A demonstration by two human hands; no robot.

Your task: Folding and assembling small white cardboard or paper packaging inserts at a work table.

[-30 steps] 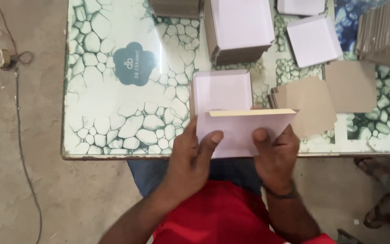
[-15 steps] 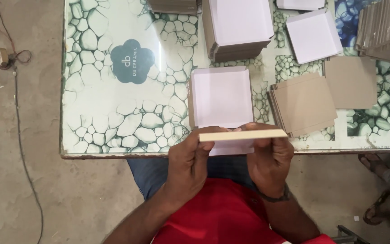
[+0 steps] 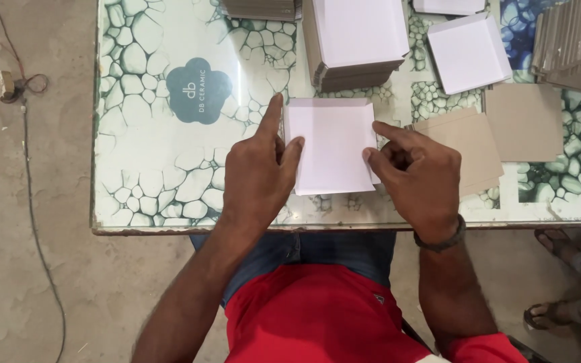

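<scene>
A white square card lies flat on the glass-topped table, near its front edge. My left hand presses on the card's left side, index finger stretched along that edge and thumb on the white face. My right hand rests on the card's right edge with fingers spread and index finger pointing left. Neither hand grips anything. A stack of brown cardboard squares sits just right of my right hand.
A tall stack of white-topped boards stands behind the card. Further right are another white square, a single brown square and standing brown boards. A cable trails over the floor at left. Someone's sandalled feet are at right.
The card was held up on edge in both hands at the table's front. Now it lies flat on the table, and both hands press its sides.
</scene>
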